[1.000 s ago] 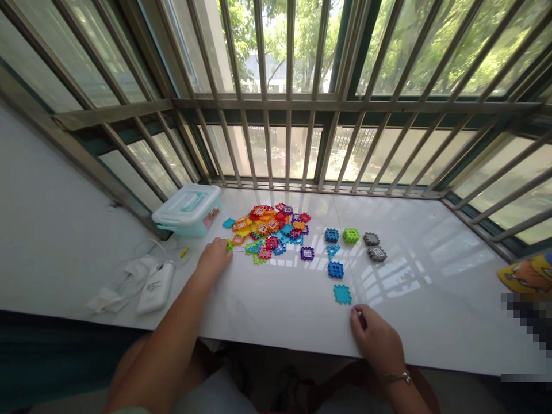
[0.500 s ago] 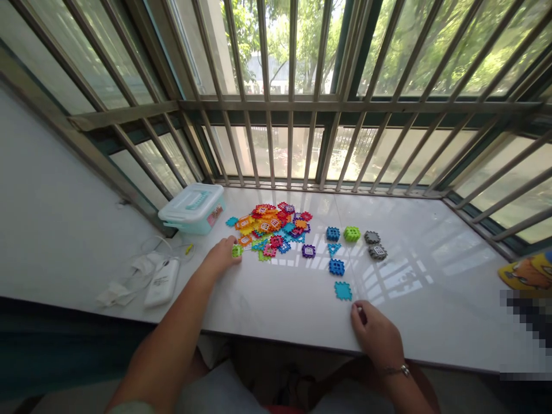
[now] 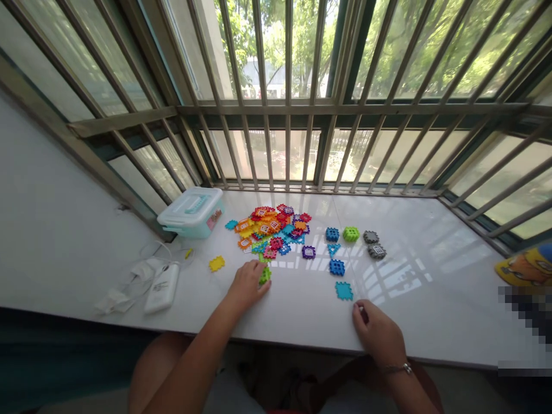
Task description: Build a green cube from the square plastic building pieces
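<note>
My left hand rests on the white sill with its fingers closed on a green toy tile, just below a heap of colourful interlocking tiles. A yellow tile lies alone to the left of that hand. My right hand lies curled near the sill's front edge, just below a flat turquoise tile; what it holds, if anything, is hidden. Above the turquoise tile sit blue tiles, a blue cube, a green cube and two grey pieces.
A pale teal lidded box stands at the back left. A white power bank with cables lies at the left. Metal window bars close off the back and sides. A yellow printed object shows at the right edge.
My left hand has moved right and nearer to me, dragging the green tile away from the heap. A yellow tile now lies uncovered where the hand was. The right hand stays put.
</note>
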Demonstrator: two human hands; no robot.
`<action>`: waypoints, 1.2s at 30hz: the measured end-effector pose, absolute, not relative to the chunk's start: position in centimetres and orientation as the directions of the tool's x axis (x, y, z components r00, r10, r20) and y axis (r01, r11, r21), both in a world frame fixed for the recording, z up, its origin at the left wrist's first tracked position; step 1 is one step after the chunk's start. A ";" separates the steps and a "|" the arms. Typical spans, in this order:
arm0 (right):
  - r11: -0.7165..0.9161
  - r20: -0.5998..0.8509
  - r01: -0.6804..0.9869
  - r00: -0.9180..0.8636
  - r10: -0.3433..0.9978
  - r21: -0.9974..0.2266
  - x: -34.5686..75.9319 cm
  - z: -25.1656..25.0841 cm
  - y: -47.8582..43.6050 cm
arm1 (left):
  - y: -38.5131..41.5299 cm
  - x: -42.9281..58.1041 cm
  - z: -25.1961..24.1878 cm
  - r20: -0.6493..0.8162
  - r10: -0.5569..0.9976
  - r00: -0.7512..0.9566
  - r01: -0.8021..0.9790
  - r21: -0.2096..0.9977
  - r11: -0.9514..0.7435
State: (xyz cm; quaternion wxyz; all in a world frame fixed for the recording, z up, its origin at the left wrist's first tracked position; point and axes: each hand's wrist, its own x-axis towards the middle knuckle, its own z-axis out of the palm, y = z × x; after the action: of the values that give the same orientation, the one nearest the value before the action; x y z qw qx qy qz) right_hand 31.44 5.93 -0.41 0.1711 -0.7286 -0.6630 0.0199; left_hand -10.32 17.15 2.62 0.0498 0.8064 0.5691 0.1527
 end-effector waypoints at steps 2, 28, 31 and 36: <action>-0.059 0.205 0.959 0.119 0.971 -0.279 31.4 -0.3 5.9 | 17.5 -9.4 1.7 0.243 0.916 0.320 0.886 0.264 -0.380; -0.088 0.209 0.958 0.148 0.967 -0.273 31.1 0.2 5.9 | 25.4 -11.0 3.9 0.262 0.947 0.187 0.910 0.316 -0.267; -0.079 0.219 0.956 0.145 0.965 -0.282 31.0 0.2 5.8 | 25.1 -13.6 4.2 0.373 0.923 0.097 0.924 0.311 -0.223; -0.084 0.217 0.958 0.147 0.965 -0.275 31.1 0.2 5.9 | 24.9 -16.9 4.2 0.406 0.914 0.001 0.959 0.260 -0.116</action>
State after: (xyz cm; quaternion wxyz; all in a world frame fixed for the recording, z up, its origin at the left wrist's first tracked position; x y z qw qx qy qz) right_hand 31.08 5.85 0.20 0.1777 -0.7360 -0.6531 0.0103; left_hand -16.85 24.87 4.20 -0.0455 0.7060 0.6631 0.2446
